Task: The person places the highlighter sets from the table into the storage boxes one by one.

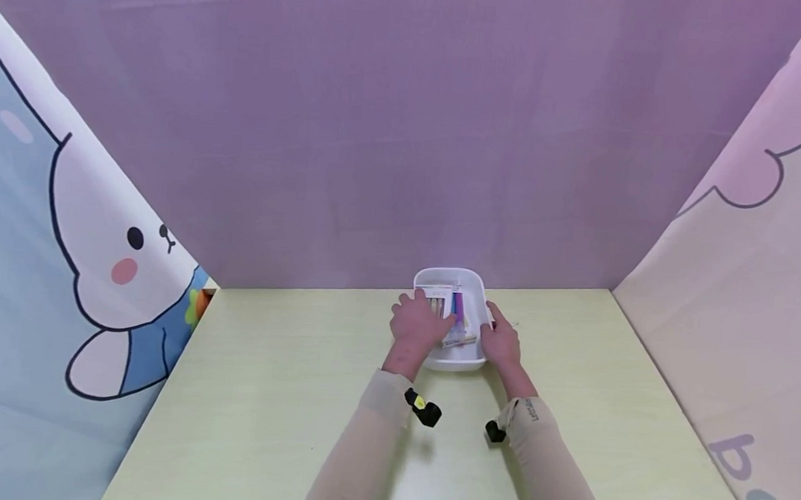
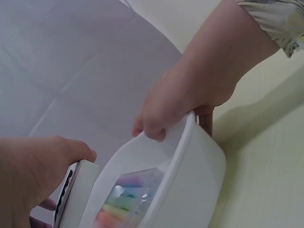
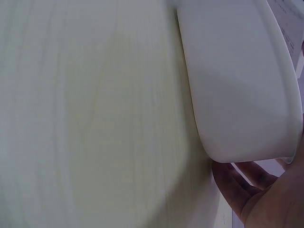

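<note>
A white plastic basin (image 1: 454, 365) stands at the far edge of the table. My left hand (image 1: 420, 327) grips a thin white box (image 2: 81, 194) over the basin's left side; in the head view, a window in the box shows stick-shaped contents. My right hand (image 1: 501, 344) holds the basin's right rim, thumb over the edge and the other fingers outside, as the left wrist view shows. Inside the basin lies a clear pack of rainbow-coloured sticks (image 2: 128, 197), whose kind I cannot tell. The right wrist view shows the basin's outer wall (image 3: 242, 90) and my right fingers below it.
The pale wood-grain table (image 1: 266, 408) extends to both sides and toward me. A purple cloth wall (image 1: 405, 146) rises right behind the basin. Printed panels stand at the sides, a cartoon rabbit (image 1: 137, 283) on the left one.
</note>
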### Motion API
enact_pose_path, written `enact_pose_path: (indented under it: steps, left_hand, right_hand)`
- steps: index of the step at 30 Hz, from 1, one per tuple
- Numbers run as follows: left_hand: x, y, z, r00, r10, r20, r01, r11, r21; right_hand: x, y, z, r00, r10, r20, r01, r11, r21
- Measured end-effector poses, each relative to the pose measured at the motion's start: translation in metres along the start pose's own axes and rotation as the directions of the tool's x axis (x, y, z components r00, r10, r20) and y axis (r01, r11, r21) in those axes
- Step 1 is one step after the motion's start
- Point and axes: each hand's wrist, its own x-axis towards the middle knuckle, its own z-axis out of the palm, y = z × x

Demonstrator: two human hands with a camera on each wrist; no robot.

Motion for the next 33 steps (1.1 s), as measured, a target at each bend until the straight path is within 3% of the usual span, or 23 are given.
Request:
enact_pose_path:
  steps: [14, 21, 26, 33]
  left_hand:
    - [0.003, 0.015, 0.013, 1.0, 0.021, 0.001, -0.021, 0.999, 0.044]
    - [0.005, 0.028, 0.022, 0.997, 0.08, 0.003, -0.08, 0.996, 0.035]
    - [0.008, 0.028, 0.026, 0.994, 0.102, 0.025, -0.104, 0.992, 0.075]
    - [0.013, 0.027, 0.028, 0.99, 0.139, 0.006, -0.139, 0.986, 0.094]
  right_hand:
    - [0.004, 0.003, 0.001, 1.0, -0.025, 0.001, 0.025, 1.0, 0.012]
    - [0.012, 0.003, 0.0, 0.999, -0.033, 0.018, 0.033, 0.999, 0.006]
    - [0.018, 0.002, 0.0, 0.999, -0.028, 0.022, 0.028, 1.0, 0.0]
    - [0.028, 0.002, -0.004, 0.999, -0.033, 0.029, 0.033, 0.999, -0.008]
